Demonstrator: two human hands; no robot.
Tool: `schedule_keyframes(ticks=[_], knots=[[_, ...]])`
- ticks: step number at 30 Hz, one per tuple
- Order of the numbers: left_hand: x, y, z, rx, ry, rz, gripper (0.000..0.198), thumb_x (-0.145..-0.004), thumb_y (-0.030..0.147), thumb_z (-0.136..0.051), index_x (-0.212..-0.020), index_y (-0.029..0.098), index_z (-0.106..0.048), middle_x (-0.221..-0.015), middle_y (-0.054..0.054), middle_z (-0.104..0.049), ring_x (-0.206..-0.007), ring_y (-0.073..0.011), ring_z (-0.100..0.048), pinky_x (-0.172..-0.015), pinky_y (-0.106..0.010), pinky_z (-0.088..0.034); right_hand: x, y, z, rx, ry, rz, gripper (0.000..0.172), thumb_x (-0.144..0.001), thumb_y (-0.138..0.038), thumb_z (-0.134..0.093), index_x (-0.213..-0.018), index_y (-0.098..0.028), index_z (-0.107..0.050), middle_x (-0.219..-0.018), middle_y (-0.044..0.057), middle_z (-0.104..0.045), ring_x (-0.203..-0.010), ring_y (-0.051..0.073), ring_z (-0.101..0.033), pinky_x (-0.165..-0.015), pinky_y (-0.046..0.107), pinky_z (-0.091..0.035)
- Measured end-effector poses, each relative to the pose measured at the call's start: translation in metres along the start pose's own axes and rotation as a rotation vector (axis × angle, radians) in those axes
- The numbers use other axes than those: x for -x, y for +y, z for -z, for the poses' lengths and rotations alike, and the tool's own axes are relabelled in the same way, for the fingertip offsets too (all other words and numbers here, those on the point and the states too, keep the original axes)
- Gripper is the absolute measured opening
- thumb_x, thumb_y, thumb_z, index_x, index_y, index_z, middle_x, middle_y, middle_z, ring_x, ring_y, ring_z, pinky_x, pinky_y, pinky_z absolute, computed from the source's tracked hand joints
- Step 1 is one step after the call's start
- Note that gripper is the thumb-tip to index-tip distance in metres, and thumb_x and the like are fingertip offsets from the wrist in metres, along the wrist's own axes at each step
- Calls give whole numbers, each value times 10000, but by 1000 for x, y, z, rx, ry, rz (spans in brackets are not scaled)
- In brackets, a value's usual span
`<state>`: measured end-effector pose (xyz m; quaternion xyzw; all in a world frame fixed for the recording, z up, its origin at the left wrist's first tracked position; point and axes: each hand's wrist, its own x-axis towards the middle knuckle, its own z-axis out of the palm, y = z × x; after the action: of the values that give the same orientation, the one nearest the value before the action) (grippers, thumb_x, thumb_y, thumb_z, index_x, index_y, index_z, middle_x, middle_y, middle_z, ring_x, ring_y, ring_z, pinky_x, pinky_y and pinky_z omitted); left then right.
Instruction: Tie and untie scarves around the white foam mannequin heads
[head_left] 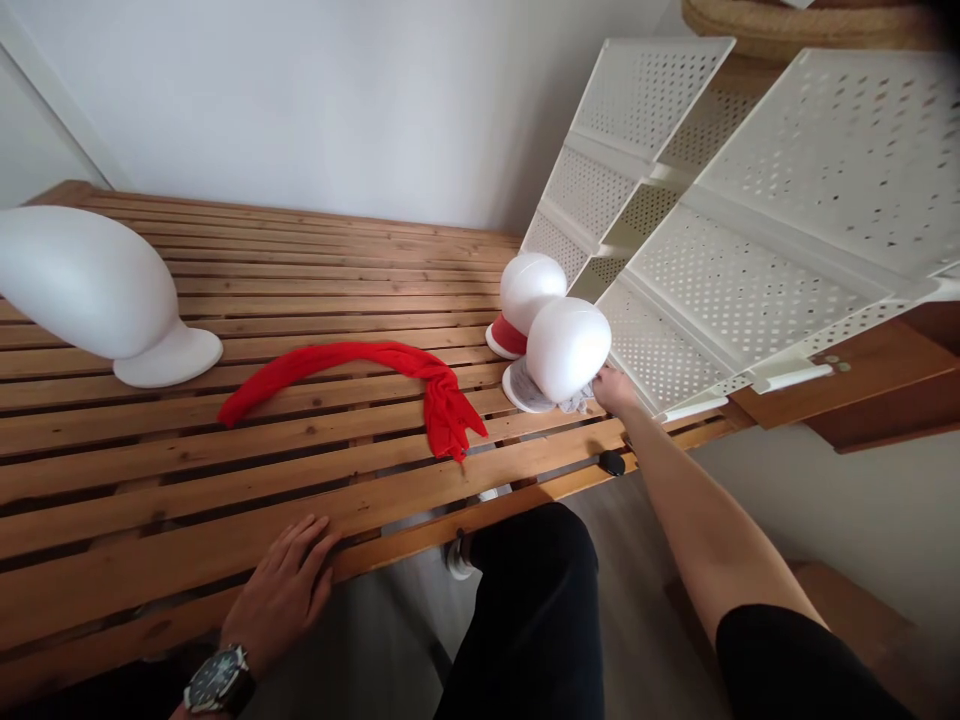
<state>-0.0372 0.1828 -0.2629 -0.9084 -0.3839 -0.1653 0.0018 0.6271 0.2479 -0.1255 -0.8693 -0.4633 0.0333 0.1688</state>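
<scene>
Right grip (616, 391) pinches the grey scarf (528, 386), long axis curling low around the front mannequin head (568, 348), loose end (576, 402) pointing right; left grip (279, 598) lies released on the slatted counter (150, 568)

Right hand (615, 390) at gray cloth (529, 388), red scarf (367, 353)

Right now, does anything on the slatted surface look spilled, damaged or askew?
Nothing looks spilled or damaged. Mildly odd: the red scarf lies loose and curved across the wooden slats, one end bunched, while the two white heads at right have cloth at their necks.
</scene>
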Motion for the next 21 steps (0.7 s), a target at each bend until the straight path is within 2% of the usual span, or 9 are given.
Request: schedule_keyframes(ticks=[3,5,8,10,13,16,19,21], knots=[[0,0,0,4,6,-6,481,-913,322,-581,-1392,287,-554,-1467,-89,-581,-1402,-314,-524,-1189,-550,-428,35,12,-9,-34,-48,-34,477,-866,-145,-426,-1239,-122,-722,-1033,163,-752,-942,286,-697,-923,394,-512],[0,0,1,17,3,-5,476,-920,329,-584,-1392,272,-556,-1472,-93,-575,-1414,-311,-511,-1197,-547,-421,67,16,-17,-60,-59,-37,496,-878,-175,-413,-1285,-133,-692,-1104,146,-747,-984,268,-696,-957,383,-513],[0,0,4,57,-13,2,458,-942,334,-577,-1395,269,-561,-1487,-82,-565,-1432,-299,-493,-1207,-538,-414,128,21,-31,-105,30,16,476,-895,-250,-415,-1283,-131,-663,-1291,156,-684,-1151,271,-653,-1063,394,-477],[1,0,6,89,-27,5,450,-957,333,-568,-1404,281,-562,-1502,-69,-556,-1440,-289,-486,-1212,-536,-412,171,25,-41,-124,120,74,445,-900,-330,-437,-1235,-143,-662,-1278,165,-675,-1204,292,-626,-1097,419,-462],[1,1,8,121,-26,14,444,-965,332,-565,-1406,283,-574,-1505,-69,-559,-1438,-291,-491,-1209,-542,-418,219,31,-54,-135,111,51,424,-929,-443,-445,-1201,-190,-651,-1219,156,-680,-1145,303,-647,-1065,435,-492],[2,1,9,134,-14,21,433,-969,334,-563,-1397,279,-592,-1500,-77,-565,-1434,-296,-497,-1209,-543,-417,235,31,-59,-88,130,4,509,-934,-480,-451,-1322,-180,-587,-1294,181,-628,-1213,330,-615,-1067,456,-489],[4,0,12,144,-18,4,459,-979,328,-550,-1436,284,-567,-1518,-76,-550,-1449,-295,-479,-1213,-540,-413,219,27,-57,42,192,-120,649,-937,-493,-458,-1505,-180,-452,-1442,216,-511,-1336,380,-527,-1059,511,-475],[6,-2,12,147,-26,-8,492,-983,318,-544,-1474,287,-534,-1532,-72,-539,-1462,-294,-464,-1212,-537,-416,201,26,-54,123,152,-233,659,-945,-467,-451,-1544,-192,-428,-1483,221,-470,-1333,395,-522,-1031,524,-479]])
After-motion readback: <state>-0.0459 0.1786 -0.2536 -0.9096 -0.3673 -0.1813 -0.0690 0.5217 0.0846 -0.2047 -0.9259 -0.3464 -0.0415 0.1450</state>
